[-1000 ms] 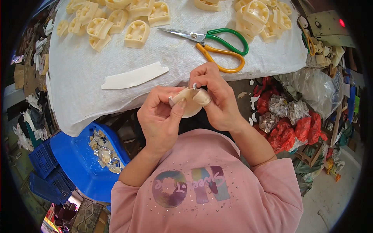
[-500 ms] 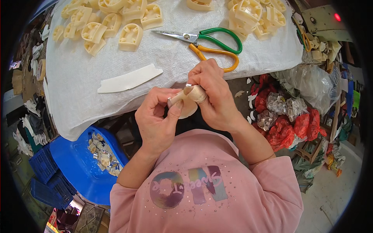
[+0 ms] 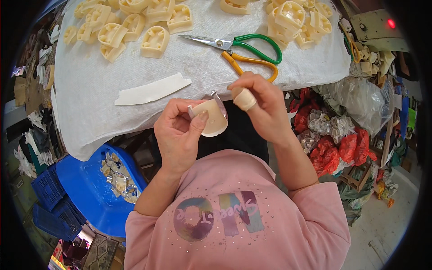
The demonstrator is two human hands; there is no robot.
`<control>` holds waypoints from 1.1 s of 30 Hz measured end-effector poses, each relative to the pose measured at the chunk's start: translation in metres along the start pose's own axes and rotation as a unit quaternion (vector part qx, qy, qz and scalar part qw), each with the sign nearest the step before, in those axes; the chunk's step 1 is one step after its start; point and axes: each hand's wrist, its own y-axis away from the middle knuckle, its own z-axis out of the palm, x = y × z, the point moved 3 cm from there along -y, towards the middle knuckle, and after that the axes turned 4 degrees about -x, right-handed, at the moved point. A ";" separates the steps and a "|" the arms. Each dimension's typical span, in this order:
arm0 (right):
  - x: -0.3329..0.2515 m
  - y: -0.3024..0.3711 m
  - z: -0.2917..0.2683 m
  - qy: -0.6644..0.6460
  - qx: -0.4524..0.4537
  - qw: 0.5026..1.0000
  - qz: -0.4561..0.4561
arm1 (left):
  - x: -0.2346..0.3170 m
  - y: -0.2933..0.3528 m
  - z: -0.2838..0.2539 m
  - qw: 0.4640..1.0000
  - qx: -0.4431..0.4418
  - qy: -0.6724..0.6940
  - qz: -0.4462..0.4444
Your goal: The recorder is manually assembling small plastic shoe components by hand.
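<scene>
My left hand (image 3: 179, 132) pinches a cream plastic shoe heel (image 3: 211, 122) between thumb and fingers, just off the table's near edge. A shiny silver strip (image 3: 219, 104) runs along the heel's far side, its free end sticking up. To the right, apart from the heel, my right hand (image 3: 263, 105) is closed, with beige tape wrapped round the thumb. Whether anything sits in its fingertips is hidden. Scissors (image 3: 221, 43) with one green and one orange handle lie beyond my right hand. A curved white strip (image 3: 153, 89) lies beyond my left hand.
Several cream heels (image 3: 155, 42) sit in groups at the far side of the white cloth-covered table (image 3: 90, 101). A blue tub (image 3: 90, 193) with silver-and-cream pieces (image 3: 119, 180) stands at lower left. Red plastic bags (image 3: 325, 155) and clear bags lie on the right.
My right hand has come away from the heel, moving to the right. The silver strip's end now stands free, and my left hand still holds the heel.
</scene>
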 end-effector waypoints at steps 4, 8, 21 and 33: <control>-0.012 -0.005 0.005 0.175 -0.024 0.977 -0.115 | -0.001 0.000 0.002 1.000 -0.013 -0.003 0.014; -0.014 -0.008 0.012 0.267 -0.041 0.945 -0.182 | -0.002 0.000 0.004 0.999 -0.039 -0.034 0.002; 0.003 0.002 0.005 -0.104 -0.009 0.994 0.023 | 0.002 -0.001 0.004 0.998 -0.066 -0.003 0.006; 0.010 0.001 0.005 -0.316 -0.167 0.905 0.232 | 0.017 -0.002 0.001 0.934 -0.051 -0.248 0.252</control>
